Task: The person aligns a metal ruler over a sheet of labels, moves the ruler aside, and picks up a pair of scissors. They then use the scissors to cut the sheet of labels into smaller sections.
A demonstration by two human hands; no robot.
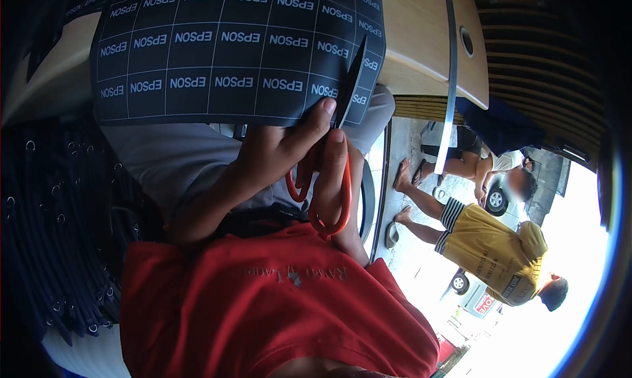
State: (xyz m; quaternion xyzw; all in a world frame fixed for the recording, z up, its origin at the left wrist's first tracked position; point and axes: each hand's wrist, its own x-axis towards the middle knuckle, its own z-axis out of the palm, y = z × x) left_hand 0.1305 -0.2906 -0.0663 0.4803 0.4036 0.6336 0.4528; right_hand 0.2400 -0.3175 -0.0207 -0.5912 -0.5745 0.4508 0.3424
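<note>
A black sheet (237, 55) printed with a white grid and repeated EPSON lettering lies over my lap and against the table edge. My left hand (280, 141) grips its near edge, the thumb on top close to the right side and the fingers underneath. Scissors (351, 81) with orange-red handles are in my right hand (331, 180), the thumb through one loop. One dark blade lies across the top of the sheet, along the rightmost column of labels. The other blade is hidden, seemingly below the sheet.
A wooden table (428, 35) with a round hole stands ahead, a metal strip (450, 81) running over its right part. Dark straps with metal rings (59, 213) hang at left. At right are a person in a yellow shirt (494, 246) and another person (503, 161) farther off.
</note>
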